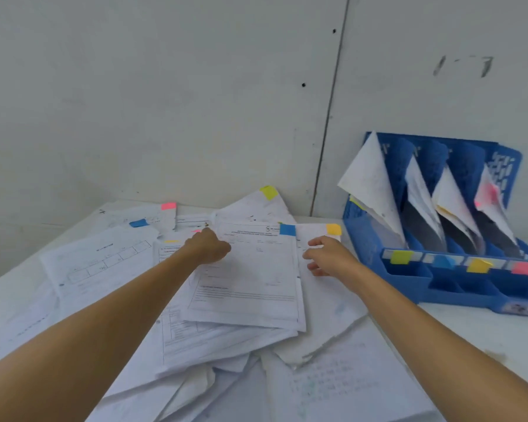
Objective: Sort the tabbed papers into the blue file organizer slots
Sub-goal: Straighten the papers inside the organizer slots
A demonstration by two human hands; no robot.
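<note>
A loose heap of white papers (244, 300) with coloured tabs covers the table. On top lies a printed sheet with a blue tab (287, 229). My left hand (208, 246) lies curled at that sheet's top left corner; its fingers seem to grip the edge, but the fingertips are hidden. My right hand (326, 255) hovers with relaxed, spread fingers just right of that sheet, over a paper with an orange-yellow tab (333, 229), and holds nothing. The blue file organizer (457, 287) stands at the right, with sheets leaning in each of its slots.
The organizer's front strip carries a green-yellow label (401, 257), a blue label (444, 261), an orange-yellow label (479, 265) and a pink label (524, 267). More tabbed sheets lie at the back: pink (168, 205), blue (138, 222), green-yellow (269, 192). A white wall (195, 102) rises right behind the table.
</note>
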